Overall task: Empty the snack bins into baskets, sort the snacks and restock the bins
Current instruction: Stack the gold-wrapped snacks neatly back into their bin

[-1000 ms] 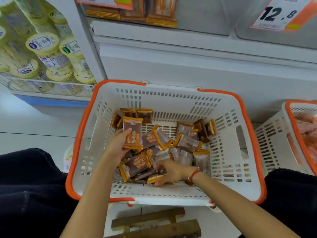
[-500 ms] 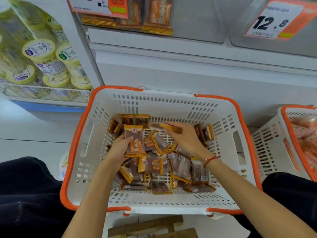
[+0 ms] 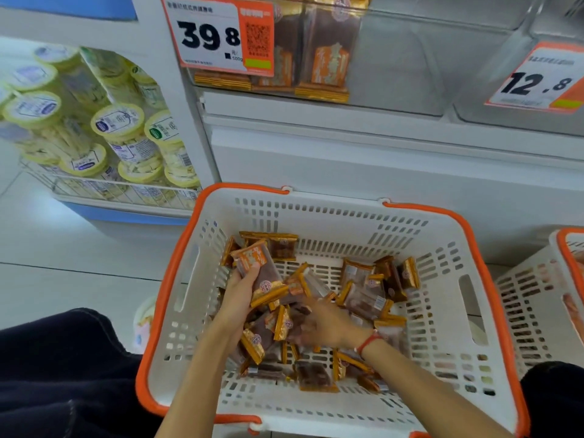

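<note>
Meanwhile the view had tipped upward since half a second earlier, so that the price tag reading 39.8 (image 3: 218, 34) and the clear bin (image 3: 319, 49) behind it filled the top of the picture, and the white basket (image 3: 442, 245) with its orange rim sat lower in the frame. The right hand (image 3: 328, 327), which had been stretched toward the far wall of the basket, had come back to the middle of the pile and was blurred by motion; whether its fingers were closed on a packet could not be told. A red string circled that wrist. The left hand (image 3: 243, 295) had kept its place at the left side of the basket, but the stack of packets (image 3: 259, 270) it gripped was now tilted, its orange-printed end pointing up and left, with the thumb pressed across the face and the fingers wrapped behind.

Loose snack packets (image 3: 363, 298) lay scattered over the slotted floor of the basket, each a clear wrapper showing a brown block, sealed with gold-orange crimped ends and an orange label. More of the same packets stood upright in the bin above. A second basket (image 3: 537, 298) stood just beside the first on the right, and tubs with yellow lids (image 3: 120, 131) were stacked on a wire shelf to the left.
</note>
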{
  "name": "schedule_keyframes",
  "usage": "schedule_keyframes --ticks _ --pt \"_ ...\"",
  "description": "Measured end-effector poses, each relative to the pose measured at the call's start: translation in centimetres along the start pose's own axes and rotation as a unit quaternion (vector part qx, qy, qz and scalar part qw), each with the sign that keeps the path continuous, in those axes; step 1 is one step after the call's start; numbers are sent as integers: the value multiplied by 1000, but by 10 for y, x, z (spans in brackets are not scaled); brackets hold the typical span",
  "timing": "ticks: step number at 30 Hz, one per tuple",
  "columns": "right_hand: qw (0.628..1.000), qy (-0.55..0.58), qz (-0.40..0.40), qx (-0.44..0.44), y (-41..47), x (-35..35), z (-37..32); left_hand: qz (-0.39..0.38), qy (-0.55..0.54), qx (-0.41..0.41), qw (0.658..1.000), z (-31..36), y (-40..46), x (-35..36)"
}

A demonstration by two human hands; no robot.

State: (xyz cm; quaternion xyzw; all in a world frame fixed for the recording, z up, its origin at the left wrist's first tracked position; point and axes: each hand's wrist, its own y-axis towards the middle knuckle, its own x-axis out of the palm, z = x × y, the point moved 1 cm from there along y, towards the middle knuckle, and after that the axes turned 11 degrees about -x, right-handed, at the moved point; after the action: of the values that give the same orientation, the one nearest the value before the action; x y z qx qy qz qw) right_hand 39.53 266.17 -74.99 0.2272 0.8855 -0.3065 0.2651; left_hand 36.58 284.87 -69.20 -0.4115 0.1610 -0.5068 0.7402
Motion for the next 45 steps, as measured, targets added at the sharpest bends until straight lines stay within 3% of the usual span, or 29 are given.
schedule_keyframes --ticks 2,4,6,8,10,12,14,17,19,22,24,28,31,34,38,43,45 --pt "993 -104 -57 19 6 27 8 -2 28 10 1000 0 0 1" --pt "988 -149 -26 13 9 38 10 -13 51 14 999 1 -3 1" --pt "999 -29 12 26 9 31 7 -19 51 14 998 1 -4 0" --pt "979 176 48 95 4 8 1 -3 47 2 999 2 -2 0" --pt "912 372 72 158 -7 -19 -2 6 19 -11 1000 2 1 1" --pt "809 566 80 137 -23 -45 -3 2 -6 -17 1000 1 -1 3" --pt "755 644 74 96 -36 -69 -10 -11 -24 -19 999 3 -5 8" --pt "763 633 100 82 -46 -93 -24 -33 -26 -16 999 13 -16 19" --pt "801 579 131 75 -51 -109 -40 -52 -21 -22 998 21 -23 27" --pt "892 354 280 38 -58 -131 -68 -74 -4 -18 997 31 -35 38" --pt "898 244 365 -38 -63 -142 -96 -101 -2 -15 995 37 -47 46" --pt "955 59 264 -125 -65 -134 -133 -173 -33 38 984 44 -68 50" --pt "956 141 231 -108 -64 -126 -137 -181 -48 72 980 49 -76 49" --pt "945 115 300 -64 -68 -128 -134 -160 -48 96 981 54 -83 49" --pt "920 185 341 -49 -74 -134 -129 -137 -14 113 984 64 -93 50" --pt "848 382 368 -5 -71 -133 -133 -94 -27 98 990 74 -99 60" --pt "874 345 342 6 -71 -133 -132 -71 -18 117 990 77 -102 66"
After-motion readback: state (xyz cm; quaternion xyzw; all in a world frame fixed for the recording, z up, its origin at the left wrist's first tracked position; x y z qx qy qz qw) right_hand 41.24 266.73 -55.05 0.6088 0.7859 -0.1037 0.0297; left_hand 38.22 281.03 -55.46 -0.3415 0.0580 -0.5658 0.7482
